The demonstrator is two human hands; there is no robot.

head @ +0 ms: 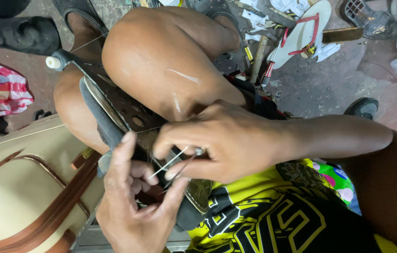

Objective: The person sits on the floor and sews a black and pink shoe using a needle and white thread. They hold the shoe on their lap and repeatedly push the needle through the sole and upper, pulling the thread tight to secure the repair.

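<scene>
- Shoe (114,122): dark, sole edge turned up, wedged between the two bare knees; its near end lies directly under both hands.
- Left hand (135,206): I read it as clenched on the shoe. The thumb presses along the upper edge of the sole, the curled fingers wrap the near end from below, and the palm faces up toward the camera.
- Right hand (226,140): closed in a pinch, no open gap visible between thumb and forefinger. It grips a thin metal awl (184,164), whose shaft runs down and left from the pinch toward the left fingers.
- Thread (168,162): a pale strand crosses just beside the awl, between the two grips. I cannot tell which fingers actually clamp it.
- Second strand (86,44): runs up and away from the grips, past a dark handle with a white tip (54,62) at the far end of the shoe.
- Cream bag (25,187) with brown trim: just left of the left hand, apart from it.
- White sandal (301,30) with red straps: on the floor, well beyond the right hand.
- Yellow and black shirt (273,215): directly below the right wrist.
</scene>
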